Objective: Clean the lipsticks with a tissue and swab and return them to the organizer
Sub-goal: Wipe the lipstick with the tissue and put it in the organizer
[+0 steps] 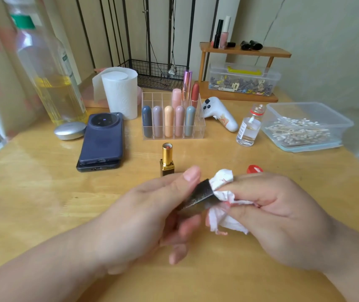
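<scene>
left hand (150,205) fingers pinch dark lipstick cap (200,196) | right hand (278,214) fingers pinch stained tissue (223,190) on cap | open gold lipstick (167,160) upright on tabletop (43,192)

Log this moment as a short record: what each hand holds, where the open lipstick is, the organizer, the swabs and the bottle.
left hand: holds dark cap
right hand: grips stained tissue against cap
lipstick: gold, uncapped, upright on table, before organizer
organizer: five in front row, three behind
swabs: in clear box, far right
bottle: open; red lid lies nearer right hand
</scene>
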The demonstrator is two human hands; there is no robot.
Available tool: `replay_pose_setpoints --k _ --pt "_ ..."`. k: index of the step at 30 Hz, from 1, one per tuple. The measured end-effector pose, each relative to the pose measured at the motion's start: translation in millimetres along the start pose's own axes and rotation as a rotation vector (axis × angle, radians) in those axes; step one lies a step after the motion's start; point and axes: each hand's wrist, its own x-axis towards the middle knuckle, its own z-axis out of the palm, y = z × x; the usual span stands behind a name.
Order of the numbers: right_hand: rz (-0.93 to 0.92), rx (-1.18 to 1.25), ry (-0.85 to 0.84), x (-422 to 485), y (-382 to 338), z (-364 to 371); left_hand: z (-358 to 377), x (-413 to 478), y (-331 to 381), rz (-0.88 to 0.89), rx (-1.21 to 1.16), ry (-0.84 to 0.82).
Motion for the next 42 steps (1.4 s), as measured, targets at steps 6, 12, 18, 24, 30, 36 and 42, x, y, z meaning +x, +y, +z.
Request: replay_pose_setpoints --k 6,12,18,24,30,36,42 --pt "0.075 -0.076 -0.069 0.2 6.0 -2.0 3.8 5.3 -4.3 0.142 0.003 0.166" --pt "0.288 0.628 -0.233 1.8 -0.7 -2.4 2.3 -1.4 11.7 0.551 0.95 0.309" --pt "0.317 1.208 -0.266 8.0 -4.4 -0.7 2.5 4.9 27.3 0.056 0.994 0.175" --pt "0.301 1.159 -0.228 8.0 5.9 -43.6 -15.3 0.0 0.5 0.513 0.343 0.257" --pt "0.333 0.949 -0.213 8.5 14.7 -39.0 -10.3 7.2 -3.7 0.356 0.108 0.131" --pt "0.463 0.61 -0.19 6.3 15.9 -26.4 -13.1 7.1 -7.4 0.415 0.494 0.163" --pt "0.479 0.375 -0.072 8.7 26.2 -29.4 -36.0 6.0 16.0 0.586 0.623 0.382"
